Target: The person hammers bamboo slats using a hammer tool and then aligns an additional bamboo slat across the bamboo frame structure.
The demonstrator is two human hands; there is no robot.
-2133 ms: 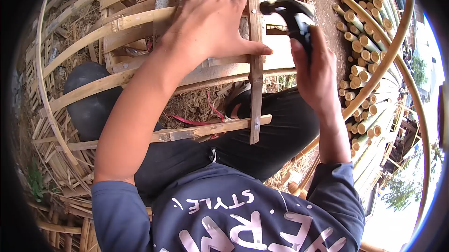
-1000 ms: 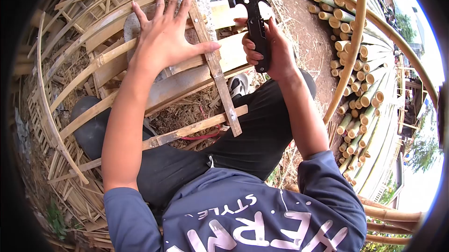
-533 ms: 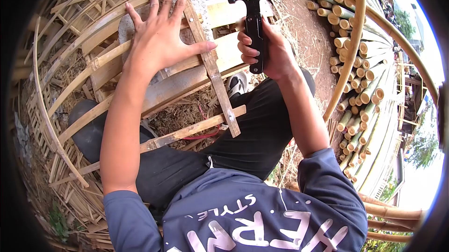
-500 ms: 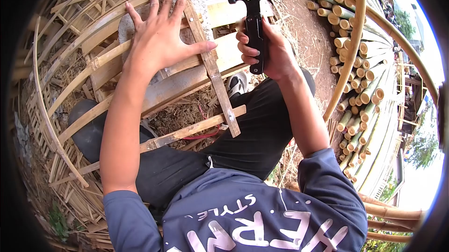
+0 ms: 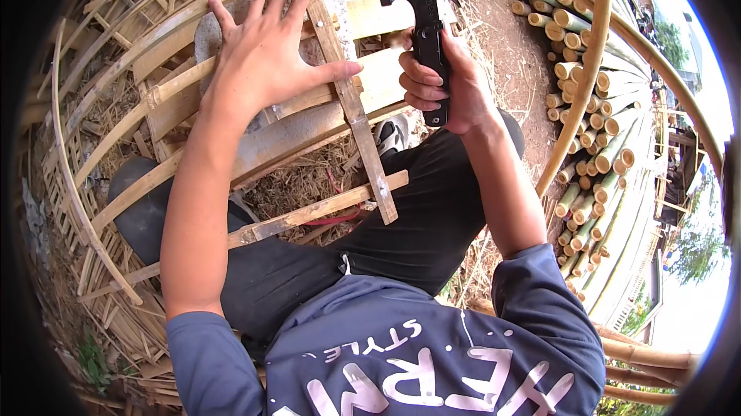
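Observation:
My left hand [image 5: 266,53] is open, its fingers spread over the bamboo frame, with the fingertips and thumb at a wooden strip [image 5: 337,69] that carries small metal studs. My right hand [image 5: 455,80] is wrapped round a black claw hammer [image 5: 430,38]. The hammer's head is up and its handle end points down towards my body. It is held to the right of the strip, apart from it. Under my left hand lie pale planks [image 5: 386,80] and a grey stone-like block [image 5: 333,11]. A crossing bamboo strip [image 5: 309,214] meets the studded strip near its lower end.
Cut bamboo poles [image 5: 587,115] are stacked at the right, behind a curved bamboo pole [image 5: 593,53]. Woven bamboo lattice [image 5: 77,115] fills the left side. My crossed legs [image 5: 417,215] are below the frame, with straw [image 5: 293,177] on the ground between.
My right hand and the hammer have shifted slightly right, and the hammer has tilted a little. My left hand stays spread at the strip, almost unmoved.

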